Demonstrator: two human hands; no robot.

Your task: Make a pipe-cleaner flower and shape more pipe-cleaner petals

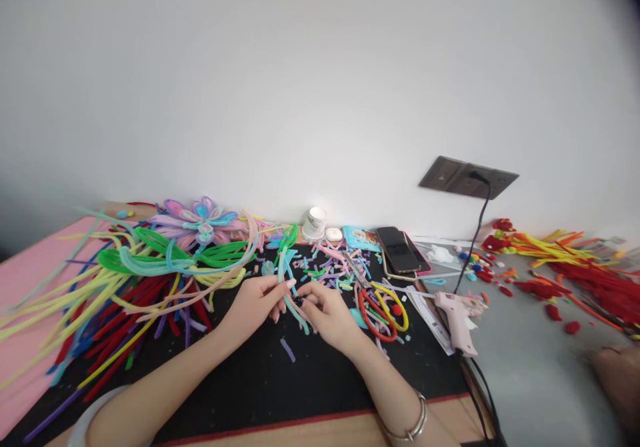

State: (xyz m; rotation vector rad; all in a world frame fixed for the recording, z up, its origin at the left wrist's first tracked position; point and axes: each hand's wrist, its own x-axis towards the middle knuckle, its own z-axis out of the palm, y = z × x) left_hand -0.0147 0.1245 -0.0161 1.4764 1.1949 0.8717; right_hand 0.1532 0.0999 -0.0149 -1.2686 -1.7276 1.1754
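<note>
Over the black mat [250, 394], my left hand [263, 298] pinches a small bundle of pale blue and green pipe cleaners [284, 264] between thumb and fingers. The bundle stands roughly upright, its lower ends slanting down to the right. Close beside it, my right hand [325, 310] has its thumb and fingertips closed on the bundle's lower part. A small dark spot shows at those fingertips, too small to name. Below the hands lies a purple pipe cleaner scrap [287, 350]. Cut pipe cleaner pieces [320, 267] are scattered behind them.
Long loose pipe cleaners [55, 300] and a pastel pipe cleaner flower [203, 220] lie left. A paper cup [315, 222] stands by the wall. Scissors [383, 300], phones [400, 250] and a corded glue gun [456, 320] lie right. Another person's hand [615, 374] appears far right.
</note>
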